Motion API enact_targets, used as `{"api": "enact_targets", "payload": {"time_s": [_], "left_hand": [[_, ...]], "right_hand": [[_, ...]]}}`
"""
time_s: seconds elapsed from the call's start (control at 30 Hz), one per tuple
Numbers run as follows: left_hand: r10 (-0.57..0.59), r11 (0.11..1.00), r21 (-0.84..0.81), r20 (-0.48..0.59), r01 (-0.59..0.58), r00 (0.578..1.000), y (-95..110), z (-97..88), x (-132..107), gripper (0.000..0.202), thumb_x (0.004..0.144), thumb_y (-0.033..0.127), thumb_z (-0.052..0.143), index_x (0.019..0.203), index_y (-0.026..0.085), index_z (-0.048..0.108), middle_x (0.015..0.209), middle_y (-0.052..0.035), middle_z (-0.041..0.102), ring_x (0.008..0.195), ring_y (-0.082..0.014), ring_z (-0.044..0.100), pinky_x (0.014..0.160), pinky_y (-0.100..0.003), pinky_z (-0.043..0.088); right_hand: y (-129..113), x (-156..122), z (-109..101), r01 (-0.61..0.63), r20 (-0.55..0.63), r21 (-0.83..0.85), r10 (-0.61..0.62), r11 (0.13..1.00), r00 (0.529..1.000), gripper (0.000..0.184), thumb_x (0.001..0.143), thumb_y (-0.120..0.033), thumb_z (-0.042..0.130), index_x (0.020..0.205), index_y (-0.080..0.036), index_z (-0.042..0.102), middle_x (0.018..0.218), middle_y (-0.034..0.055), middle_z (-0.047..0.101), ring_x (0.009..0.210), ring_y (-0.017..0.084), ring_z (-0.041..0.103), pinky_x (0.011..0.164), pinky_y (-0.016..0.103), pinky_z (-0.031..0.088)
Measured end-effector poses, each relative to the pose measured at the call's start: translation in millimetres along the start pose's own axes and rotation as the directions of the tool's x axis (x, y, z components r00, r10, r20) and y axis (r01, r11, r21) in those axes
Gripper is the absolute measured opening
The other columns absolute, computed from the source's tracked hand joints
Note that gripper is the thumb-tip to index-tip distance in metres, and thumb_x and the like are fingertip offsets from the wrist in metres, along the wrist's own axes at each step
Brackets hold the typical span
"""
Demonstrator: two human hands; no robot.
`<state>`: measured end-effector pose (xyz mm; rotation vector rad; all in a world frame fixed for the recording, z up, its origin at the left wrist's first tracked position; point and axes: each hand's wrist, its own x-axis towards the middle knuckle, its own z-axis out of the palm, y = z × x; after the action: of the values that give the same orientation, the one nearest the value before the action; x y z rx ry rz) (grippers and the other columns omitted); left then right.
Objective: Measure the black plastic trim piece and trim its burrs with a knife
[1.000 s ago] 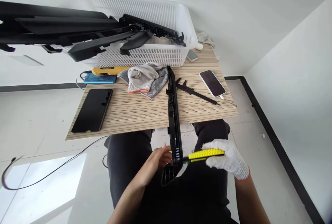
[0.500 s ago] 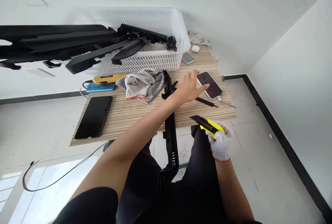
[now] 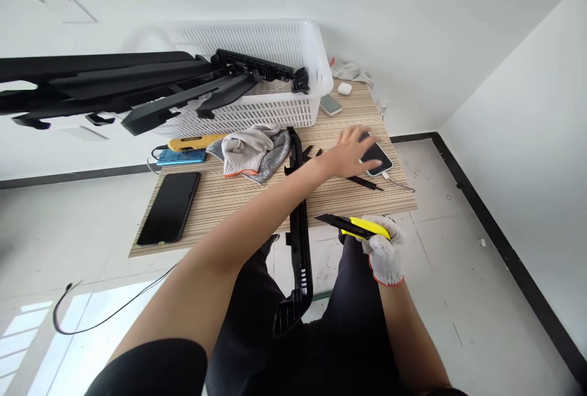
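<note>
The long black part (image 3: 300,246) ran from the tabletop (image 3: 215,188) over my lap (image 3: 247,341); to its right, the yellow-and-black cutter (image 3: 368,225) sat clasped in my gloved right hand (image 3: 385,252), while my bare left hand (image 3: 348,154), fingers splayed, was over the phone (image 3: 377,153), near the caliper (image 3: 364,183); the white basket (image 3: 275,110) stood farther back

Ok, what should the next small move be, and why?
Probably move the left hand from over the phone to the long black strip and steady it. The strip's near end lies over the lap, neither hand is holding it, and the gloved right hand has the yellow-and-black knife with its tip toward the strip.
</note>
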<state>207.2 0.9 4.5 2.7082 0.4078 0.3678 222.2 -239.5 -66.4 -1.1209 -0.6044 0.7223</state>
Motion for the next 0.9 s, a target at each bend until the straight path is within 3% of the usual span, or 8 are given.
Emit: {"api": "enact_targets", "payload": {"time_s": [0.07, 0.13, 0.27, 0.33, 0.53, 0.63, 0.73, 0.9], "left_hand": [[0.154, 0.987, 0.022, 0.077, -0.156, 0.985, 18.7, 11.5, 9.0, 0.053, 0.096, 0.055, 0.055, 0.139, 0.023, 0.059, 0.160, -0.0184, 0.037, 0.149, -0.0447, 0.026, 0.119, -0.066, 0.020], [0.248, 0.967, 0.030, 0.136, -0.254, 0.959, 33.2, 23.5, 17.1, 0.043, 0.098, 0.052, 0.053, 0.124, 0.020, 0.068, 0.151, -0.0190, 0.047, 0.145, -0.0435, 0.030, 0.118, -0.065, 0.019], [0.334, 0.929, 0.092, 0.208, -0.358, 0.919, 45.6, 35.6, 11.1, 0.040, 0.099, 0.048, 0.051, 0.109, 0.014, 0.069, 0.116, -0.0178, 0.066, 0.121, -0.0359, 0.051, 0.116, -0.058, 0.023], [0.340, 0.913, 0.162, 0.206, -0.374, 0.918, 45.6, 34.2, -3.7, 0.040, 0.098, 0.046, 0.053, 0.113, 0.012, 0.068, 0.114, -0.0175, 0.066, 0.115, -0.0345, 0.053, 0.116, -0.056, 0.023], [0.278, 0.907, 0.269, 0.195, -0.324, 0.941, 41.8, 19.1, -48.1, 0.031, 0.104, 0.034, 0.047, 0.112, 0.013, 0.068, 0.114, -0.0147, 0.068, 0.113, -0.0315, 0.052, 0.106, -0.047, 0.031], [0.249, 0.938, 0.192, 0.203, -0.287, 0.947, 41.3, 6.5, -63.5, 0.032, 0.105, 0.037, 0.047, 0.114, 0.015, 0.068, 0.116, -0.0116, 0.071, 0.118, -0.0309, 0.051, 0.107, -0.046, 0.031], [0.198, 0.973, 0.083, 0.168, -0.214, 0.966, 39.9, -13.5, -84.7, 0.034, 0.106, 0.037, 0.046, 0.128, 0.018, 0.063, 0.131, -0.0102, 0.069, 0.128, -0.0311, 0.048, 0.111, -0.049, 0.030], [0.013, 0.998, -0.056, 0.033, -0.011, 0.999, 26.5, -45.7, -140.7, 0.032, 0.105, 0.035, 0.048, 0.129, 0.024, 0.065, 0.137, -0.0086, 0.068, 0.132, -0.0302, 0.049, 0.112, -0.050, 0.035]], "right_hand": [[-3.2, -0.7, 7.4, -0.032, -0.012, 0.061, 0.033, 0.998, 0.999, 0.025, 0.065, -0.035, 0.074, 0.085, -0.021, 0.079, 0.061, -0.0005, 0.069, 0.036, 0.009, 0.048, 0.036, 0.023, 0.041], [-5.3, -2.0, 12.2, -0.046, -0.018, 0.091, 0.048, 0.995, 0.999, 0.024, 0.064, -0.036, 0.073, 0.083, -0.021, 0.079, 0.056, -0.0014, 0.066, 0.033, 0.009, 0.046, 0.035, 0.023, 0.039], [-4.8, -4.2, 10.5, -0.021, -0.025, 0.068, 0.023, 0.997, 0.999, 0.023, 0.064, -0.036, 0.074, 0.081, -0.021, 0.078, 0.066, 0.0017, 0.072, 0.037, 0.010, 0.049, 0.036, 0.024, 0.042], [-4.2, -4.4, 6.4, -0.006, -0.015, 0.057, 0.007, 0.998, 1.000, 0.023, 0.065, -0.036, 0.074, 0.083, -0.021, 0.077, 0.068, 0.0019, 0.073, 0.038, 0.010, 0.050, 0.038, 0.024, 0.044], [-4.2, -3.8, 1.0, 0.012, -0.031, 0.048, -0.011, 0.999, 0.999, 0.019, 0.069, -0.033, 0.072, 0.083, -0.022, 0.076, 0.068, 0.0006, 0.072, 0.038, 0.010, 0.052, 0.037, 0.022, 0.043], [-1.2, -4.1, 1.5, 0.029, -0.020, 0.072, -0.027, 0.997, 0.999, 0.020, 0.069, -0.035, 0.071, 0.085, -0.023, 0.076, 0.070, -0.0003, 0.072, 0.035, 0.008, 0.047, 0.035, 0.021, 0.041], [3.6, -5.8, -1.0, 0.020, 0.016, 0.073, -0.022, 0.997, 1.000, 0.023, 0.070, -0.037, 0.070, 0.088, -0.024, 0.077, 0.068, 0.0002, 0.071, 0.035, 0.008, 0.045, 0.036, 0.024, 0.042], [11.9, -11.2, -13.8, -0.048, 0.028, -0.094, 0.050, 0.994, 0.998, 0.029, 0.076, -0.043, 0.061, 0.093, -0.026, 0.078, 0.079, 0.0047, 0.075, 0.043, 0.014, 0.055, 0.040, 0.030, 0.047]]}}
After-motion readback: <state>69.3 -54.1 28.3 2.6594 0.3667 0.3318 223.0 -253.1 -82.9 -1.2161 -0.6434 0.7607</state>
